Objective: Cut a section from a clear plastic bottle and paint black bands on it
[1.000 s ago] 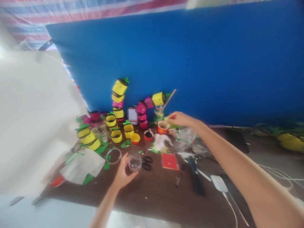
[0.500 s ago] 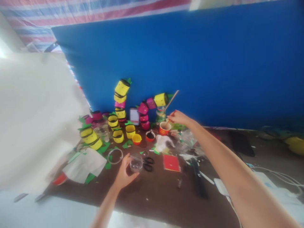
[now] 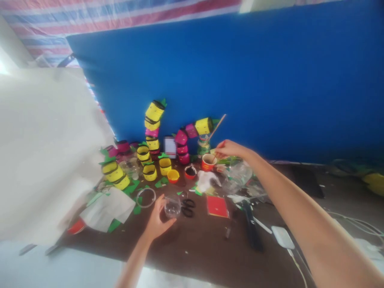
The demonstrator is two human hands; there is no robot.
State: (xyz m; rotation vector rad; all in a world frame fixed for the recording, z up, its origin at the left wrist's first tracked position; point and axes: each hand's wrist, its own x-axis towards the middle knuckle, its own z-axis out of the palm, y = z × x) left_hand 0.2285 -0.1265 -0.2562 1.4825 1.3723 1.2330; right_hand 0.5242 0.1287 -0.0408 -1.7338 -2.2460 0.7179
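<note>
My left hand (image 3: 159, 218) is curled round a small clear plastic cup (image 3: 173, 207) just above the table. Farther back, my right hand (image 3: 226, 149) pinches a thin stick (image 3: 214, 157) whose lower end dips into a red paper cup (image 3: 208, 163). What the cup contains is too blurred to make out. Black-handled scissors (image 3: 188, 208) lie right beside the clear cup, and a clear ring (image 3: 146, 198) lies to its left. Near the red cup stand a small dish of something black (image 3: 190, 172) and a yellow-filled dish (image 3: 173, 176).
Stacked yellow and magenta ring figures (image 3: 154, 111) stand against a blue board (image 3: 228, 72). White paper (image 3: 108, 208) and green scraps cover the left. A red packet (image 3: 217, 206), a black tool (image 3: 252, 228), and a white charger (image 3: 283, 237) lie on the right. Crumpled plastic (image 3: 240, 176) sits behind.
My right hand has shifted slightly right and down with the stick over the red paper cup. My left hand keeps its hold on the clear cup. The view has moved a little.
</note>
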